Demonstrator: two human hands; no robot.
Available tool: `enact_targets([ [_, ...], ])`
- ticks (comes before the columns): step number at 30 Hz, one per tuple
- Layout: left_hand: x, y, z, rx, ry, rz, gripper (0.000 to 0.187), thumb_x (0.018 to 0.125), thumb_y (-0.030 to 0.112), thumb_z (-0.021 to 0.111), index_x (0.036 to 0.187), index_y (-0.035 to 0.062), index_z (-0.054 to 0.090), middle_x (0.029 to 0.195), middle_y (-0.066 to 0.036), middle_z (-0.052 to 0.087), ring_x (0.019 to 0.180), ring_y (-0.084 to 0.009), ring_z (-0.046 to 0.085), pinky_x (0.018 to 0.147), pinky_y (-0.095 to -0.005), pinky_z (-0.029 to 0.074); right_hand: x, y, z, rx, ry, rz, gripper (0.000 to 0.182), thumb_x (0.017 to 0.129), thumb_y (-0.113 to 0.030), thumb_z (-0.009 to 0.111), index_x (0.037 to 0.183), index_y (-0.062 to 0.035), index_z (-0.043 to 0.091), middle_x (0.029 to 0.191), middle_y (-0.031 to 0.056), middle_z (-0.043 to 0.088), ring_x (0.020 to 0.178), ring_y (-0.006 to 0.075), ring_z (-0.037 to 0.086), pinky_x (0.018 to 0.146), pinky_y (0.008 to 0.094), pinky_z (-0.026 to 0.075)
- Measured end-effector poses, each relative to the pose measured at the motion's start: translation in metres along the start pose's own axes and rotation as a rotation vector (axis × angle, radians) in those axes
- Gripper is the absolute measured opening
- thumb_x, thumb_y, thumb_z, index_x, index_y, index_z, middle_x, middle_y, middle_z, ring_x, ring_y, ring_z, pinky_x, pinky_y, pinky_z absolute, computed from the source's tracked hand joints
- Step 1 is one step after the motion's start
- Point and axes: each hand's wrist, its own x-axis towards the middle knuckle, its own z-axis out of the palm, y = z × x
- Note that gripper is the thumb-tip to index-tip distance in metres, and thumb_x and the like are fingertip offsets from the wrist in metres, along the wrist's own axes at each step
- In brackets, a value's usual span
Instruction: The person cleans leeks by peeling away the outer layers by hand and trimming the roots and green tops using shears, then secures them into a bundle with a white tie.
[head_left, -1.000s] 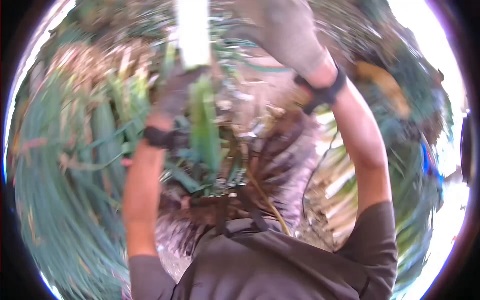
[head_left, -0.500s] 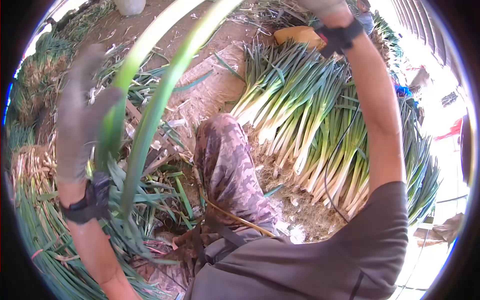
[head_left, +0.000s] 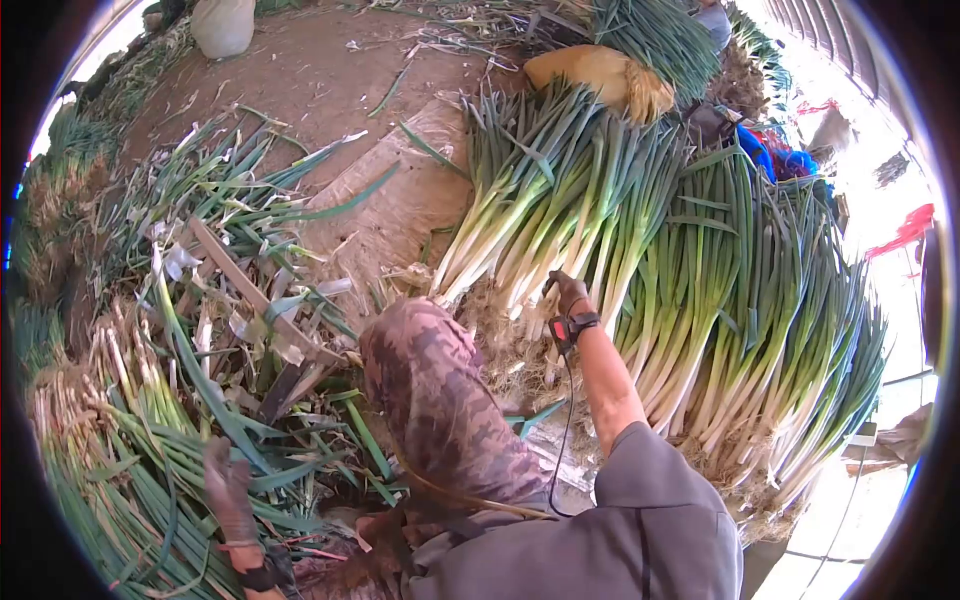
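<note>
Right of knee (head_left: pixel 410 345): leeks (head_left: pixel 700 290) laid out; left: pile (head_left: pixel 110 460), seemingly undone. Left hand (head_left: pixel 230 495) near pile, fingers released; right hand (head_left: pixel 571 292) at leeks (grip unclear).

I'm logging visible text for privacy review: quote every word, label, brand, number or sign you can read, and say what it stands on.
No readable text anywhere.
Wrist device on the right arm: too small to tell whether it bears a marking.
Whitish container, top left: none legible.
Yellow bundle: none legible.
Grey shirt: none visible.
</note>
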Motion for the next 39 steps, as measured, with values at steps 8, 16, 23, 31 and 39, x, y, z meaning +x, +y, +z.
enact_targets([
  [8, 0.025, -0.026, 0.02, 0.317, 0.087, 0.031, 0.077, 0.079, 0.02, 0.082, 0.142, -0.0048, 0.046, 0.132, -0.016, 0.056, 0.118, -0.0266, 0.054, 0.104, -0.0376, 0.041, -0.037, -0.037, 0.075, 0.538, -0.171, -0.008, 0.027, 0.086, -0.024, 0.078, 0.094, 0.0003, 0.07, 0.078, 0.0101, 0.067, 0.067, 0.0271, 0.066, 0.062, 0.0399, 0.051],
  [16, 0.069, -0.02, -0.005, 0.488, 0.044, -0.009, 0.066, 0.074, 0.034, 0.083, 0.126, 0.0024, 0.059, 0.108, -0.02, 0.07, 0.099, -0.0357, 0.067, 0.089, -0.044, 0.052, -0.102, -0.089, 0.107, 0.069, -0.339, -0.33, 0.042, 0.096, -0.032, 0.068, 0.126, -0.0037, 0.063, 0.095, 0.0052, 0.067, 0.087, 0.0174, 0.071, 0.068, 0.0262, 0.053],
  [23, 0.139, -0.047, 0.01, 0.966, 0.418, -0.117, 0.102, 0.066, 0.051, 0.089, 0.139, -0.0039, 0.043, 0.141, -0.027, 0.049, 0.128, -0.0407, 0.053, 0.106, -0.0444, 0.046, -0.398, -0.197, 0.202, -0.131, -0.727, -0.794, 0.046, 0.098, -0.021, 0.065, 0.136, 0.0037, 0.055, 0.12, 0.0113, 0.066, 0.103, 0.0195, 0.066, 0.09, 0.0322, 0.051],
  [31, 0.202, -0.088, 0.009, 1.139, 0.324, -0.365, 0.099, 0.07, 0.045, 0.088, 0.139, -0.01, 0.042, 0.131, -0.026, 0.061, 0.122, -0.0328, 0.062, 0.097, -0.0428, 0.054, -0.458, -0.021, 0.302, -0.352, -1.19, -0.378, 0.043, 0.097, -0.017, 0.068, 0.131, 0.0071, 0.056, 0.12, 0.014, 0.068, 0.108, 0.0213, 0.065, 0.094, 0.0317, 0.052],
  [39, 0.183, -0.039, -0.032, 0.613, 0.08, -0.148, 0.069, 0.072, 0.015, 0.085, 0.131, -0.004, 0.054, 0.109, -0.02, 0.071, 0.098, -0.0242, 0.069, 0.091, -0.0352, 0.054, -0.446, -0.035, 0.348, -0.267, -1.225, -0.304, 0.034, 0.1, -0.017, 0.061, 0.124, 0.0075, 0.06, 0.108, 0.008, 0.069, 0.103, 0.0136, 0.062, 0.09, 0.0298, 0.051],
])
